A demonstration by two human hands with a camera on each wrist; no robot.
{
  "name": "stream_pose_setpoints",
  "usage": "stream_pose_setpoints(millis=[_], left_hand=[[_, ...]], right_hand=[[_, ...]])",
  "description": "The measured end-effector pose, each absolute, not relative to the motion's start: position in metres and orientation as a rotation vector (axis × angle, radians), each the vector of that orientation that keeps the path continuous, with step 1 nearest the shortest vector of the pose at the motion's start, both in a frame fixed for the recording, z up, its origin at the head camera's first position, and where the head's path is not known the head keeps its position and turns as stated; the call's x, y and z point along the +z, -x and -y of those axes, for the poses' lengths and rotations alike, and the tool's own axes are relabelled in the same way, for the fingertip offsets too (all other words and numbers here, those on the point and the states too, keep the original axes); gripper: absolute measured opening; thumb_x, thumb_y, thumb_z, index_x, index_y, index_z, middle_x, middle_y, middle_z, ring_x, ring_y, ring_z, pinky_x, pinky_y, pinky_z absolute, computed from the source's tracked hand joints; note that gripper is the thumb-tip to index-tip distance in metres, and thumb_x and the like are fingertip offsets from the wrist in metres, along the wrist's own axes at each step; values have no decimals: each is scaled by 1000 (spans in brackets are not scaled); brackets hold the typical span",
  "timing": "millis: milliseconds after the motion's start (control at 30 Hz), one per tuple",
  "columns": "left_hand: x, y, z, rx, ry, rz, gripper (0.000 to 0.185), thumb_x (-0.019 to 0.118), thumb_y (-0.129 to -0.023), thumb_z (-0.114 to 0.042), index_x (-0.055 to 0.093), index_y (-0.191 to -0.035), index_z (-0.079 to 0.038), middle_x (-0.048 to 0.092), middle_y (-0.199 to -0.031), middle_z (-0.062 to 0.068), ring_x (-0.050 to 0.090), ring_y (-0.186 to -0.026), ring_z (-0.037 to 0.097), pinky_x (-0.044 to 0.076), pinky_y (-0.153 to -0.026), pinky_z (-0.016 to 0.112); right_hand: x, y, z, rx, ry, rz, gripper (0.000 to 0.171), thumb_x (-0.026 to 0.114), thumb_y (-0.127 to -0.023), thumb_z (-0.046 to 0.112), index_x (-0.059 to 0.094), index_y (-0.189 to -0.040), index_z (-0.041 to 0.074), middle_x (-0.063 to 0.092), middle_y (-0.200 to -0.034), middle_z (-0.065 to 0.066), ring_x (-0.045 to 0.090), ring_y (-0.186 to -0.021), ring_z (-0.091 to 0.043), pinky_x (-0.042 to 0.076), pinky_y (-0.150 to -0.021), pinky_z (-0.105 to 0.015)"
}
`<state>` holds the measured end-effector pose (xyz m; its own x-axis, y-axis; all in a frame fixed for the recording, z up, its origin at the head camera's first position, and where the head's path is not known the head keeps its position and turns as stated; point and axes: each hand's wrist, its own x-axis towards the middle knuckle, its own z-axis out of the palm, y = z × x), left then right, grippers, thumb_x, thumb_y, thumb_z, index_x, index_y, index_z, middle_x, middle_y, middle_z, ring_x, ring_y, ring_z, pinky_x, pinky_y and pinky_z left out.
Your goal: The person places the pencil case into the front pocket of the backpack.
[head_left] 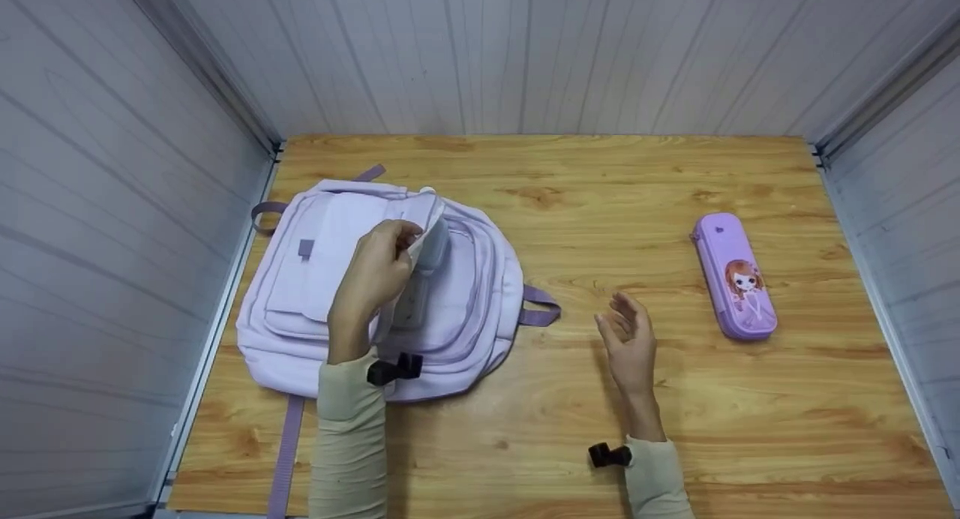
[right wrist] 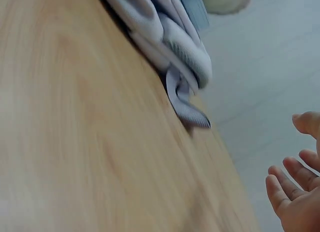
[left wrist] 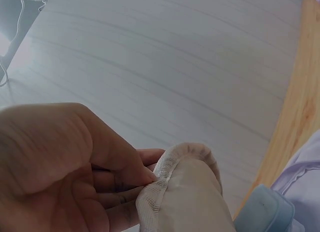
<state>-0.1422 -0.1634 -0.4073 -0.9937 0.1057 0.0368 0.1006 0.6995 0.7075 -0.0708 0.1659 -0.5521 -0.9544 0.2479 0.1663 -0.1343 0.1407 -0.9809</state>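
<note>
A pale lilac backpack point(head_left: 501, 279) lies on the table at the left, with its front pocket flap point(left wrist: 195, 197) lifted. My left hand point(head_left: 375, 268) pinches the edge of that flap between thumb and fingers. Inside the opened pocket a light blue box-like item point(head_left: 432, 253) shows, and below it a greyish item point(head_left: 409, 307) partly covered by my hand and the flap. My right hand point(head_left: 631, 346) hovers over the table right of the backpack, fingers loosely bent, holding nothing. Farther right lies a purple pencil case point(head_left: 721, 253) with a cartoon girl printed on it.
The wooden table point(head_left: 570, 181) has pale panel walls point(head_left: 487, 54) at the back and both sides. A purple loop point(head_left: 541, 307) sticks out from the backpack's right end, and a strap point(head_left: 285, 459) runs down toward the table's front edge.
</note>
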Motion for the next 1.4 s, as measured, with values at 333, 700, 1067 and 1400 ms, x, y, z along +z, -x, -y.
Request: stream_pose_setpoints(millis=[333, 700, 1067, 1400], left_hand=[[-407, 141, 163, 1209, -206, -2915, 34, 44, -84, 10, 63, -111, 5, 64, -101, 17, 60, -94, 28, 48, -85, 41], [-409, 140, 164, 1221, -174, -2899, 35, 45, -84, 9, 62, -113, 4, 64, -103, 16, 60, -96, 27, 48, -86, 39], [-406, 141, 164, 1200, -192, -2902, 35, 44, -84, 8, 63, -113, 4, 64, -102, 16, 59, -94, 26, 48, -84, 39], [-408, 141, 165, 1225, -196, -2913, 34, 44, -83, 9, 63, -112, 5, 64, -101, 17, 60, -94, 28, 48, -85, 41]], right_hand=[[-567, 67, -221, 1749, 479, 1981, 50, 66, -85, -2, 46, -131, -10, 54, -121, -5, 49, -120, -32, 39, -104, -47], [-593, 70, -273, 1624, 840, 1769, 59, 70, -84, 9, 44, -136, 5, 46, -132, -14, 46, -122, -25, 39, -105, -37], [-605, 69, -299, 1453, 955, 1740, 66, 72, -81, 9, 39, -138, 6, 32, -140, -13, 38, -127, -17, 31, -110, -26], [-612, 79, -317, 1595, 1042, 1762, 75, 71, -82, 7, 29, -144, 11, 27, -144, -11, 41, -126, -18, 38, -106, -25]])
